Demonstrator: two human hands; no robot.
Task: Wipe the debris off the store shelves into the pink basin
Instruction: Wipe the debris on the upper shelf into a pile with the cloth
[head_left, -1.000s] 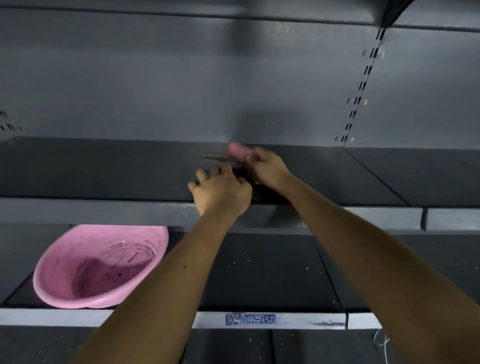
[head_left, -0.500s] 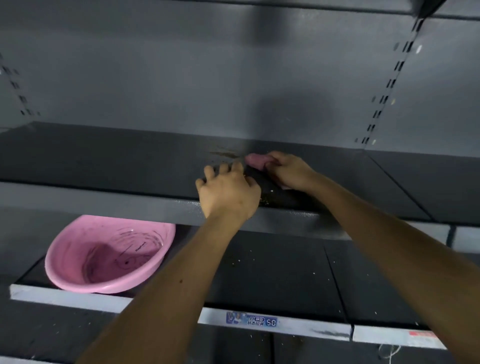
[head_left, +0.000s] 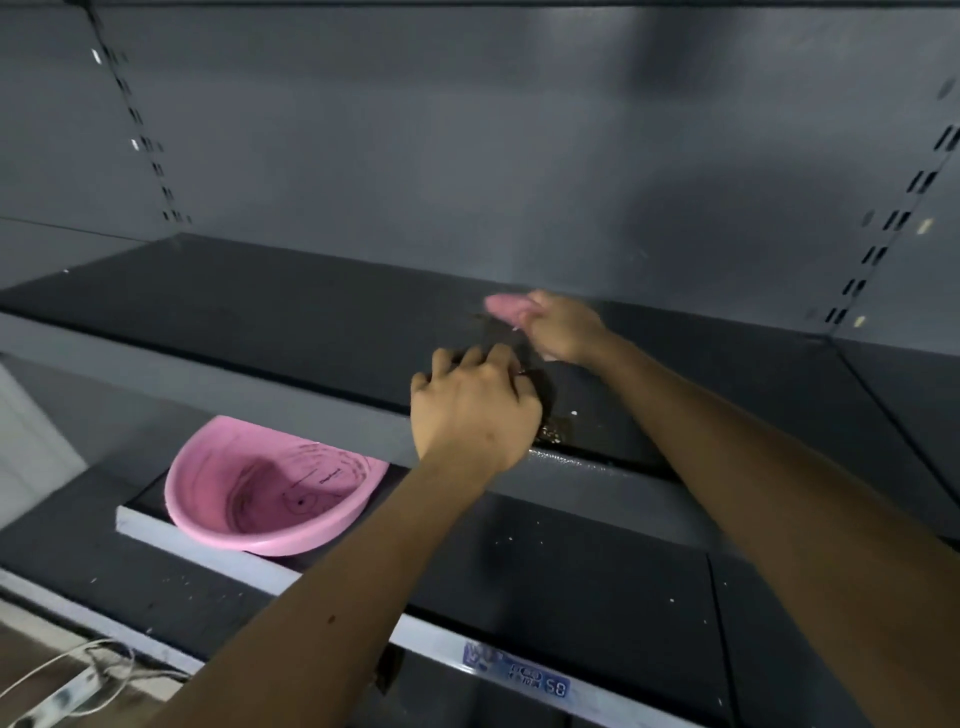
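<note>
Centrally, your right hand (head_left: 563, 327) gripped a pink cloth (head_left: 505, 307), fingers curled round it, far back on the upper shelf (head_left: 249, 312) and near the grey back panel (head_left: 467, 156); the cloth appeared blurred. Your left hand (head_left: 475, 410) lay knuckles-up at that shelf's front edge, fingers bent with their tips on the dark surface; whether they held anything you could not tell. A small heap of debris (head_left: 553, 432) sat just right of this hand, at the shelf edge. The pink basin (head_left: 249, 543) stood tilted on the lower shelf (head_left: 571, 571), left of your left forearm and partly under the upper shelf's lip. Pale specks dotted the lower shelf. A price label (head_left: 540, 682) marked its front rail.
</note>
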